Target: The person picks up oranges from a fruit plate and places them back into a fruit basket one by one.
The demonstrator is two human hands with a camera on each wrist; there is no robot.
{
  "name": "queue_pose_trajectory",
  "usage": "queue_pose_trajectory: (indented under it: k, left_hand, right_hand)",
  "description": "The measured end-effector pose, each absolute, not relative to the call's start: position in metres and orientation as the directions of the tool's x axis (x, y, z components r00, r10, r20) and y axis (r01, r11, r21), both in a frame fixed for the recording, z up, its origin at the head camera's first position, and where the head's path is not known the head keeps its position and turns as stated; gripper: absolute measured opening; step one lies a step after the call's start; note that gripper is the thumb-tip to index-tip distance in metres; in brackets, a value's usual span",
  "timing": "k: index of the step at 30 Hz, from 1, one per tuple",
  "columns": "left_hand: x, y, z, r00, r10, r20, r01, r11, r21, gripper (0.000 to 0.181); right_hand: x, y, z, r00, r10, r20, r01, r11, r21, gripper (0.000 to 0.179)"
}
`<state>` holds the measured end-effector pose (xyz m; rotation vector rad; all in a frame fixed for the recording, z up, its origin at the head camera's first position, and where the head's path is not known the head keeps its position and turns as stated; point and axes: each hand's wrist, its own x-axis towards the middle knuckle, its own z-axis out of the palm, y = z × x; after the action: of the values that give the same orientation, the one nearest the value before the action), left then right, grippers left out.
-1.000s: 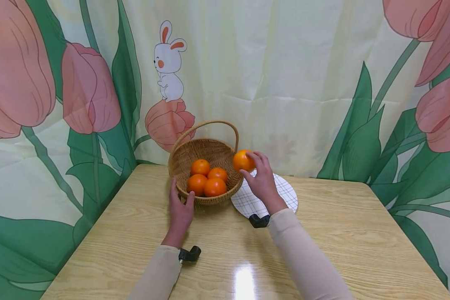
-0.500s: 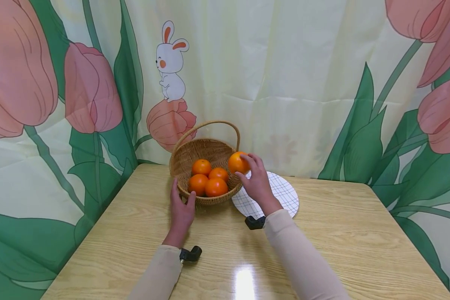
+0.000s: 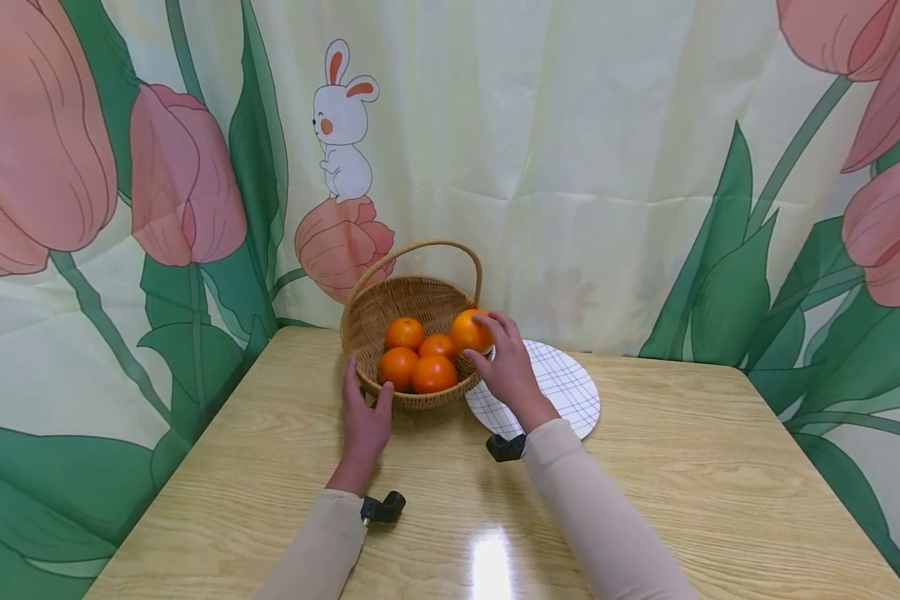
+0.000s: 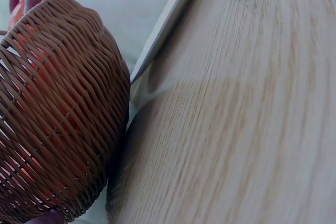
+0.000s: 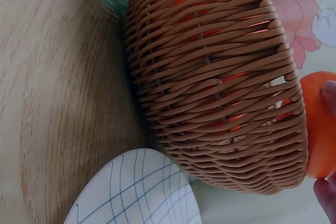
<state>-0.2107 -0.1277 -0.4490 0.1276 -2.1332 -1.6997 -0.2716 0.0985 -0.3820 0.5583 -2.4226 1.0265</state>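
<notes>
A wicker basket (image 3: 412, 402) with an arched handle stands at the back of the table, tilted toward me, with several oranges (image 3: 434, 374) inside. My left hand (image 3: 366, 429) holds the basket's near left rim between thumb and fingers. With thumb and fingers, my right hand (image 3: 512, 367) grips another orange (image 3: 468, 331) at the basket's right rim. In the right wrist view that orange (image 5: 320, 129) shows just past the woven wall (image 5: 220, 87). The left wrist view has the basket's side (image 4: 63, 98) close up, with only a bit of my left hand visible at the bottom.
A round white plate or mat with blue grid lines (image 3: 562, 387) lies right of the basket, partly under my right forearm. The wooden table (image 3: 682, 467) ends at the back against a curtain (image 3: 570, 208) printed with tulips and a rabbit.
My right hand has moved left and slightly down, carrying the orange from beside the basket's right rim to over its inside edge. My left hand stays on the rim.
</notes>
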Motion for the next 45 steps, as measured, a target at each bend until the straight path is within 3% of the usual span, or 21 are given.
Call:
queue_pose_trajectory:
  k: [10, 30, 38, 45]
  left_hand:
    - [-0.213, -0.124, -0.451, -0.915, -0.301, 0.268, 0.207, 0.218, 0.954, 0.074]
    - [-0.216, -0.132, -0.447, -0.943, -0.264, 0.202, 0.148, 0.211, 0.966, 0.076]
    - [-0.217, -0.141, -0.443, -0.959, -0.229, 0.168, 0.092, 0.307, 0.947, 0.078]
    - [-0.216, -0.149, -0.432, -0.955, -0.198, 0.220, 0.093, 0.507, 0.857, 0.083]
  right_hand:
    - [-0.270, 0.098, -0.385, -0.791, -0.190, 0.581, -0.542, 0.658, -0.523, 0.043]
    - [-0.259, 0.113, -0.395, -0.820, -0.185, 0.542, -0.501, 0.691, -0.521, 0.038]
    - [-0.256, 0.119, -0.397, -0.817, -0.173, 0.551, -0.492, 0.707, -0.508, 0.039]
    - [-0.254, 0.125, -0.397, -0.831, -0.171, 0.529, -0.470, 0.725, -0.504, 0.038]
